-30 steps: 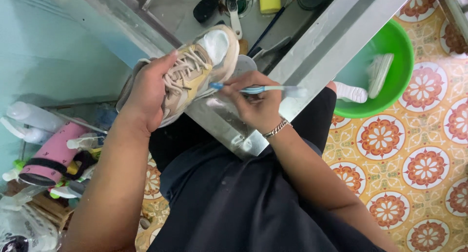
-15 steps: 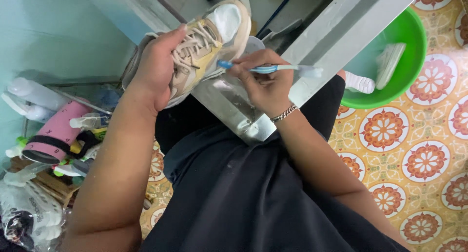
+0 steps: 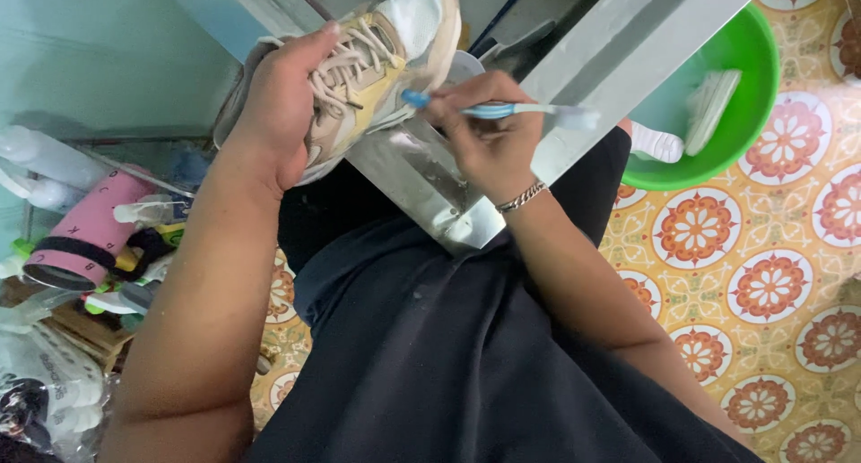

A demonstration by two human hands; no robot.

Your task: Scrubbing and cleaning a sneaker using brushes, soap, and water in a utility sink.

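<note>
From my remote view, the only packaging sits at the left edge: a pink cylindrical container (image 3: 79,239) with a black band lies tilted on a cluttered rack, pale plastic bottles (image 3: 45,163) just above it, and a clear plastic bag (image 3: 49,391) below. I see no signs or screens.

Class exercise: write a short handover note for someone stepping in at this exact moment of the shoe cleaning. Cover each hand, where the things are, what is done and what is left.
Left hand: grips the beige sneaker across its laces, over the metal sink edge.
Right hand: holds the blue toothbrush, its head against the sneaker's side.
Nearby: green basin on the patterned tile floor, with a scrub brush inside.
Done: cannot tell how much is clean.
Left: probably more brushing, then rinsing.
</note>
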